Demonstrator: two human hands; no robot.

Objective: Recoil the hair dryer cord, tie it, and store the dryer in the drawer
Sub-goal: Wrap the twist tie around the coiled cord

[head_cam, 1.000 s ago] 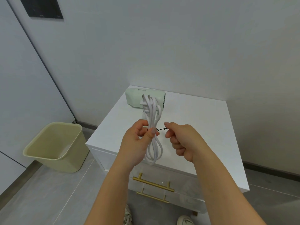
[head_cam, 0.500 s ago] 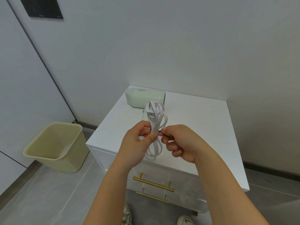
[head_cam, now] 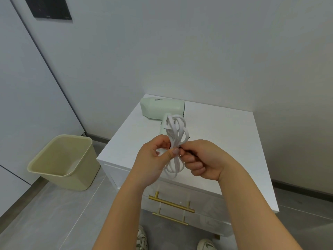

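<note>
A pale green hair dryer (head_cam: 162,108) lies on its side at the back left of the white cabinet top (head_cam: 225,134). Its white cord (head_cam: 175,132) is coiled into a long bundle held upright above the cabinet's front. My left hand (head_cam: 153,159) pinches the bundle at its middle. My right hand (head_cam: 201,159) grips a thin black twist tie (head_cam: 187,139) wound around the bundle's waist, with one short end sticking up to the right. The drawers below, with gold bar handles (head_cam: 171,202), are closed.
A beige waste bin (head_cam: 63,161) stands on the grey floor left of the cabinet. White walls close in behind and to the right. My shoes (head_cam: 207,245) show at the bottom edge under the cabinet front.
My right hand has moved in against the cord bundle, and the twist tie that stretched out to the right is now drawn tight at the bundle. The bundle sits slightly lower and more tilted.
</note>
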